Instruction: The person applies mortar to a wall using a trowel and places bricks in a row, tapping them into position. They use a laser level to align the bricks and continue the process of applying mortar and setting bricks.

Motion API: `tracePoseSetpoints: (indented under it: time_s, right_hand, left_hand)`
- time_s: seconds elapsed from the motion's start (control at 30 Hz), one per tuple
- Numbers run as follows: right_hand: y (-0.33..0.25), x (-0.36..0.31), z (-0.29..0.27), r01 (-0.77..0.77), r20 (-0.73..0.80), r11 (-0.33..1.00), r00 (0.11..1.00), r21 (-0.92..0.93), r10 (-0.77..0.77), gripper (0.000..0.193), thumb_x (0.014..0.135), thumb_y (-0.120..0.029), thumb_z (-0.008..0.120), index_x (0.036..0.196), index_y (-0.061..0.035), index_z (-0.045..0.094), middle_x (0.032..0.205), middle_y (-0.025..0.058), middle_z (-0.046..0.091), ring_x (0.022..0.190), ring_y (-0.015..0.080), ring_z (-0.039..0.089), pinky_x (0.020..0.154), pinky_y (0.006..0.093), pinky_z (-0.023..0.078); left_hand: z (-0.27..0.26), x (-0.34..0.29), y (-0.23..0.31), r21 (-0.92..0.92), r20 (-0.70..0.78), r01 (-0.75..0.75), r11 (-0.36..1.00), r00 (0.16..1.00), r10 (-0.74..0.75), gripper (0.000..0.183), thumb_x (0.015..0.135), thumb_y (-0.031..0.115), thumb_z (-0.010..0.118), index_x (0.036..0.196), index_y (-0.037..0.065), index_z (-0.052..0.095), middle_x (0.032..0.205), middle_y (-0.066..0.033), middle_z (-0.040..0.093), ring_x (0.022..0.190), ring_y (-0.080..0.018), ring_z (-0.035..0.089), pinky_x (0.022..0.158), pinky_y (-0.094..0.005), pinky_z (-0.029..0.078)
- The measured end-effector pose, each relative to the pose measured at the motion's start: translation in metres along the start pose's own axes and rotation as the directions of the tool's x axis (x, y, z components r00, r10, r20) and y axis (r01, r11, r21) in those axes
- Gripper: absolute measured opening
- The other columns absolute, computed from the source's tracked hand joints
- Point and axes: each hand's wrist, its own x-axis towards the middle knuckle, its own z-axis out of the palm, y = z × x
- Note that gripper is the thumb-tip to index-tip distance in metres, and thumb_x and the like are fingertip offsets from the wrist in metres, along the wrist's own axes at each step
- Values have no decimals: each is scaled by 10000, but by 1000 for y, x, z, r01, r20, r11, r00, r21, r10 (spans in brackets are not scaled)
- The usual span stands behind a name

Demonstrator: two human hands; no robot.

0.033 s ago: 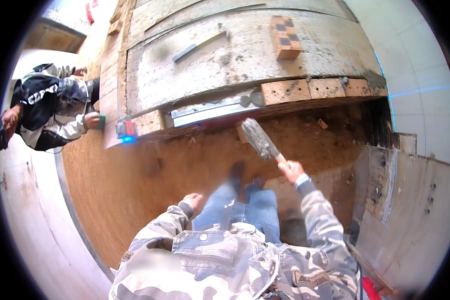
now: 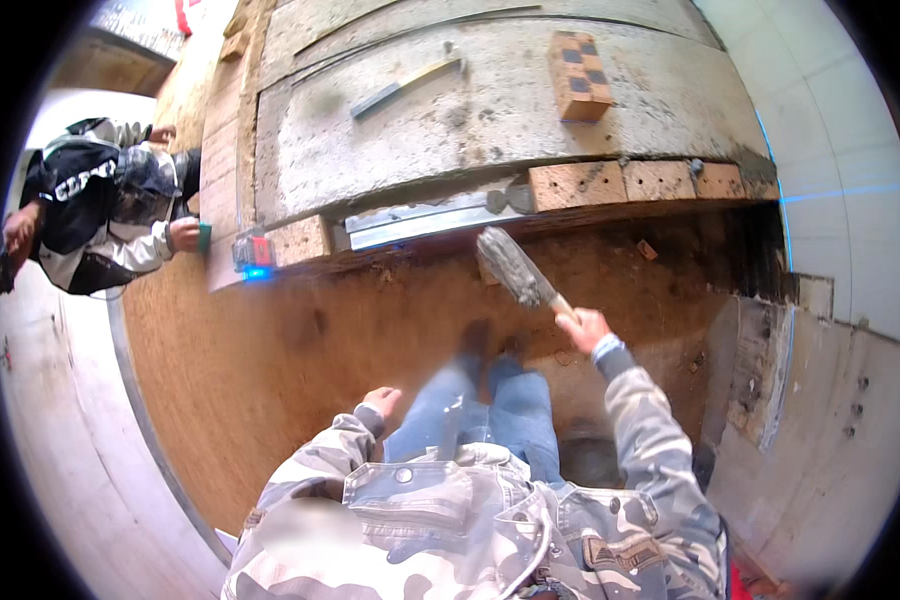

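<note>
My feed is bright, the pale panel (image 2: 60, 400) at left nearly washed white. A small device (image 2: 255, 258) glows blue, and a blue light line crosses the right wall (image 2: 840, 150). Deep shadow lies under the brick row (image 2: 580, 185). The trowel (image 2: 513, 268) reads fairly clear; a smudge blurs the jacket (image 2: 410, 505). Black rims my view, bowing straight edges.

Right hand (image 2: 585, 329) has got a mortar-caked trowel (image 2: 519, 272), left hand (image 2: 383, 401) is kinda curled, brick row (image 2: 655, 182) sits out past both.
</note>
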Motion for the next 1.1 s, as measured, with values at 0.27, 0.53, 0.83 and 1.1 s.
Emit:
tracePoseSetpoints:
  time_s: [0.27, 0.53, 0.83, 1.1]
  right_hand:
    - [-105, 206, -65, 380, 164, 644, 915, -664, -370, 379, 886, -472, 628, 927, -96, 602, 865, 170, 680, 799, 392, 658, 690, 482, 527]
    - [-110, 193, -23, 406, 3, 669, 856, -622, -517, 311, 860, -428, 678, 843, -131, 586, 772, 83, 619, 686, 275, 645, 604, 405, 520]
    - [-160, 119, 132, -258, -160, 937, 961, -236, 224, 403, 928, -463, 569, 931, -61, 548, 848, 287, 649, 846, 493, 613, 732, 571, 481]
    - [-76, 127, 146, -377, -589, 926, 742, 28, 321, 425, 910, -437, 607, 827, -20, 588, 810, 269, 639, 814, 484, 609, 670, 520, 478]
  left_hand:
    - [32, -66, -23, -415, -79, 231, 880, 954, -288, 305, 917, 262, 633, 1113, 34, 680, 955, -91, 704, 832, -164, 660, 748, -301, 533]
    - [12, -40, -115, -80, -46, 170, 982, 984, -174, 437, 955, 451, 509, 1202, 129, 671, 1166, -133, 686, 1131, -247, 632, 972, -331, 465]
    - [-171, 38, -21, 164, 31, 17, 986, 999, -23, 393, 940, 368, 534, 1137, 52, 661, 954, -162, 700, 842, -239, 662, 744, -362, 530]
    - [-278, 35, 21, -416, 90, 283, 864, 958, -271, 157, 951, 169, 583, 1052, 49, 591, 727, -23, 546, 559, -100, 460, 469, -237, 368]
